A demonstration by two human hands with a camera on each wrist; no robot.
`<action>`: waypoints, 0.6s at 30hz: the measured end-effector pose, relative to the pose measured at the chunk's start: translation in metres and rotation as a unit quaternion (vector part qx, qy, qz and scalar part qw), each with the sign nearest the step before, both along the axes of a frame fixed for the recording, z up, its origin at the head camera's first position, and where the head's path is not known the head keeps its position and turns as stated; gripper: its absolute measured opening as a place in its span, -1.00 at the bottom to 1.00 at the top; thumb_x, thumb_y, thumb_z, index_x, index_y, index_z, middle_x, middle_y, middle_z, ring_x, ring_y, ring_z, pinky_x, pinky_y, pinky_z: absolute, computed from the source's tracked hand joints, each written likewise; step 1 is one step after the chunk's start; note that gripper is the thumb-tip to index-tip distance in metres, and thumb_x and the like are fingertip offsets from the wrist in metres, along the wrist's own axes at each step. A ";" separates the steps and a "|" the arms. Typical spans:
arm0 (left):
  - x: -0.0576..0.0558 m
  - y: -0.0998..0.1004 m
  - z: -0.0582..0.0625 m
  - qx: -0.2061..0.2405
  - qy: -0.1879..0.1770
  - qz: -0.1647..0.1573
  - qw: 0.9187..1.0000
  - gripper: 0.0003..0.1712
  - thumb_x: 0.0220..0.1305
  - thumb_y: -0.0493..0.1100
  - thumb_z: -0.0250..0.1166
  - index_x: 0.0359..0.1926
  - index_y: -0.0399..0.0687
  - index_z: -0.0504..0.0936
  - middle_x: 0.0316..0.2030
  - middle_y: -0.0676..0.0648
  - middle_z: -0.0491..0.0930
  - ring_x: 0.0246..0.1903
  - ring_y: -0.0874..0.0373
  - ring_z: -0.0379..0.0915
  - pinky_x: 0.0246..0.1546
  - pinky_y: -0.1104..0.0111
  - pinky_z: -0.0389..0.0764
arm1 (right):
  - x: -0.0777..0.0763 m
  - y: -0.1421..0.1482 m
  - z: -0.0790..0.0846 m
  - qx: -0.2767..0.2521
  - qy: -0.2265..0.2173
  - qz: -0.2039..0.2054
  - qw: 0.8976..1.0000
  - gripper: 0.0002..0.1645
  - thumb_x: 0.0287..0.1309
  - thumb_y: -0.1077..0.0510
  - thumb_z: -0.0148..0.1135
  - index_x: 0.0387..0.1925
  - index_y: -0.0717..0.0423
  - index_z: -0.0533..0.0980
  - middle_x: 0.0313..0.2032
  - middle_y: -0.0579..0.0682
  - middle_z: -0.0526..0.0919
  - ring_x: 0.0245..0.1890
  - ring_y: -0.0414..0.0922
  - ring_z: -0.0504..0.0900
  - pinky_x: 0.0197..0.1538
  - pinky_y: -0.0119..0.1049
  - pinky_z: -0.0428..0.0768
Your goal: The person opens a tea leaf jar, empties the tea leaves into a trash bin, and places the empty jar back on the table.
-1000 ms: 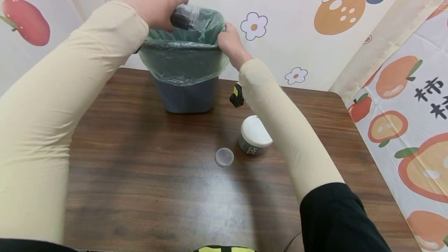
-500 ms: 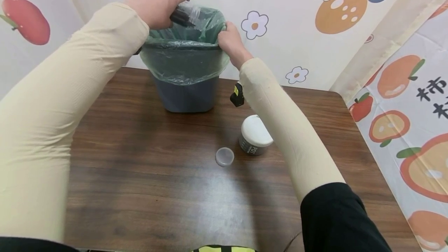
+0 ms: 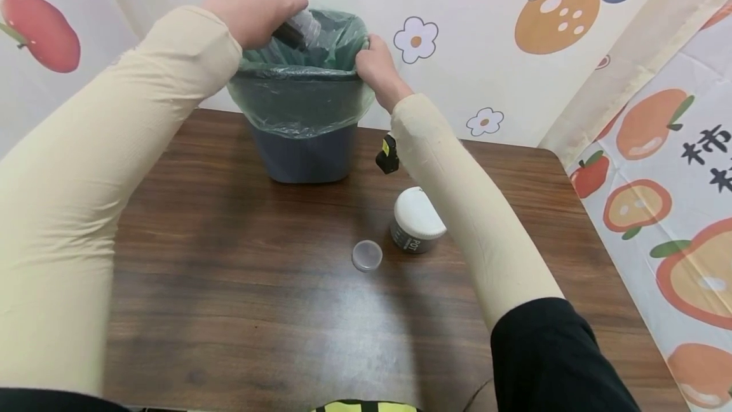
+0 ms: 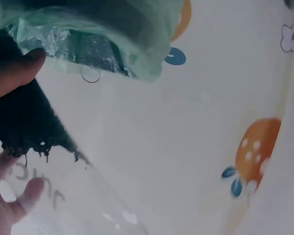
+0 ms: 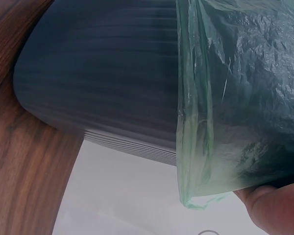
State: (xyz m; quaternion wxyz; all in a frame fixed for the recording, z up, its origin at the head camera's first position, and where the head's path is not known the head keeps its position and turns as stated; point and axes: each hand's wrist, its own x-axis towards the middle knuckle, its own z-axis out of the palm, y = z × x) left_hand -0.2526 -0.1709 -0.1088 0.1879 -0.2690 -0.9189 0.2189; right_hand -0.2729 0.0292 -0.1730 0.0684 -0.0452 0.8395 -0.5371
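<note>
My left hand (image 3: 254,2) grips a clear plastic bottle (image 3: 295,30) and holds it tilted over the trash bin (image 3: 305,156), its mouth end inside the opening. Dark, clumpy stuff fills the neck half of the bottle (image 4: 27,117) in the left wrist view; the other half is see-through, with handwriting on its wall. A green plastic bag (image 3: 303,102) lines the bin and folds down over the outside. At the bin's right side my right hand (image 3: 380,72) grips the rim through the bag, its thumb showing in the right wrist view.
A small clear cap (image 3: 366,256) lies on the brown wooden table (image 3: 257,285). Beside it stands a dark jar with a white lid (image 3: 419,215), partly behind the right forearm. A fruit-print cloth (image 3: 457,30) hangs behind the bin.
The bottle has tipped and shifted slightly in my left hand, whose fingers have moved on it. My right hand and the bin keep their places.
</note>
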 end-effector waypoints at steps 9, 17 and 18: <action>-0.003 -0.005 0.002 0.032 -0.055 0.000 0.998 -0.44 -0.07 -0.38 0.26 0.01 -0.34 0.29 -0.03 -0.44 0.38 -0.07 -0.37 0.23 0.03 -0.39 0.06 | -0.001 0.001 -0.001 -0.005 -0.001 0.001 1.000 -0.43 0.34 0.29 -0.34 0.36 0.02 0.15 0.24 -0.10 0.30 0.17 -0.27 0.26 0.25 -0.43 0.20; -0.001 -0.011 0.001 0.037 -0.018 0.020 0.999 -0.34 -0.04 -0.29 0.38 0.10 -0.31 0.32 -0.01 -0.41 0.41 -0.02 -0.35 0.29 0.05 -0.31 0.20 | 0.000 0.001 -0.002 -0.007 0.000 0.004 1.000 -0.43 0.34 0.29 -0.35 0.36 0.04 0.15 0.24 -0.10 0.29 0.16 -0.28 0.26 0.24 -0.44 0.21; -0.001 -0.011 0.001 0.041 -0.014 0.021 0.999 -0.33 -0.05 -0.28 0.39 0.11 -0.31 0.32 -0.01 -0.41 0.41 -0.02 -0.35 0.29 0.05 -0.31 0.21 | 0.000 0.001 -0.002 -0.006 0.000 0.004 1.000 -0.43 0.34 0.29 -0.35 0.36 0.04 0.14 0.24 -0.10 0.29 0.17 -0.28 0.26 0.24 -0.45 0.21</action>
